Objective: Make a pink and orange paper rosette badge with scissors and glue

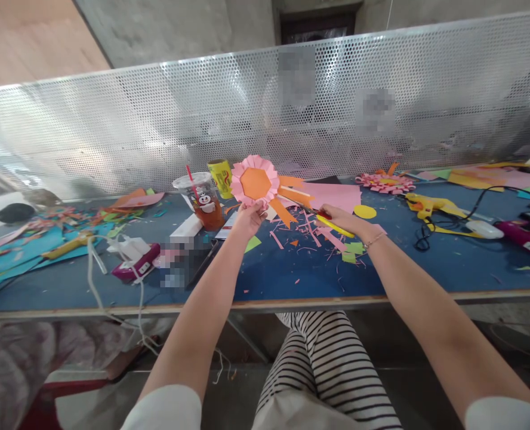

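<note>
A paper flower with an orange centre, pink pleated edge and orange strips on its right side is upright above the blue table. My left hand pinches its lower edge. Yellow-handled scissors are in my right hand, their blades pointing left toward a thin white stick or strip beside the orange strips. Whether the blades touch the strips I cannot tell. Pink paper scraps lie beneath, along with a yellow paper oval and green paper pieces.
A drink cup with a red straw and a yellow cup stand behind my left hand. Glue guns, power strips and cables lie at both sides. A perforated metal screen runs along the back.
</note>
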{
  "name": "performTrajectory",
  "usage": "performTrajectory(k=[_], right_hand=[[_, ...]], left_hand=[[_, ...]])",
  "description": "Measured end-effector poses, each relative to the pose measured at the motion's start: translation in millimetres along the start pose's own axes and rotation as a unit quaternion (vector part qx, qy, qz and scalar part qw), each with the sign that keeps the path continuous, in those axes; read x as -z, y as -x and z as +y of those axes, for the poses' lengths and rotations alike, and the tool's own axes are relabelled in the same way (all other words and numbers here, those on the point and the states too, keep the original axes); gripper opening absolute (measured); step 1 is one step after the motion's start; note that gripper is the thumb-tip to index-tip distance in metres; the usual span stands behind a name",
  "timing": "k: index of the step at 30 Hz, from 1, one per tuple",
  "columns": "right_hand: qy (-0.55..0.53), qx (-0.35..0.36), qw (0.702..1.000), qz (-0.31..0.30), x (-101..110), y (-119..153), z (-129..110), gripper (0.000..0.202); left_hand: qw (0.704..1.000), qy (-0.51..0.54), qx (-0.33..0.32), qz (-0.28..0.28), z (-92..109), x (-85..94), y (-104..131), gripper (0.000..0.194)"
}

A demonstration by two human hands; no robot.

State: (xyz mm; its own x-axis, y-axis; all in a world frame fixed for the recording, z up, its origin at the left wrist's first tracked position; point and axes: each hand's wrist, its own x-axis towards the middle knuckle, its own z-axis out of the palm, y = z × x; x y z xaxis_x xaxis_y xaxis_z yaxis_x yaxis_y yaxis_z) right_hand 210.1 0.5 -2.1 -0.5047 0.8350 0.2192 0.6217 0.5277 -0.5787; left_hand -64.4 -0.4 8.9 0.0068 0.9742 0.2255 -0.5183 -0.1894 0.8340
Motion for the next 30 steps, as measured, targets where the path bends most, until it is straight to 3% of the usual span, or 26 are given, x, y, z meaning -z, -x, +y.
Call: performTrajectory(k=[17,30], right_hand=[[0.045,0.015,0.999,0.026,-6.0,-12.5,20.7,0.021],[0.03,0.004,0.999,0.024,-5.9,-11.9,16.0,0.038]], left_hand=[[1.0,-0.006,-0.008,0.001,-1.5,2.6,-1.9,0.028],[1.0,-0.007,-0.01,0.007,-3.4,5.5,-5.0,0.03]])
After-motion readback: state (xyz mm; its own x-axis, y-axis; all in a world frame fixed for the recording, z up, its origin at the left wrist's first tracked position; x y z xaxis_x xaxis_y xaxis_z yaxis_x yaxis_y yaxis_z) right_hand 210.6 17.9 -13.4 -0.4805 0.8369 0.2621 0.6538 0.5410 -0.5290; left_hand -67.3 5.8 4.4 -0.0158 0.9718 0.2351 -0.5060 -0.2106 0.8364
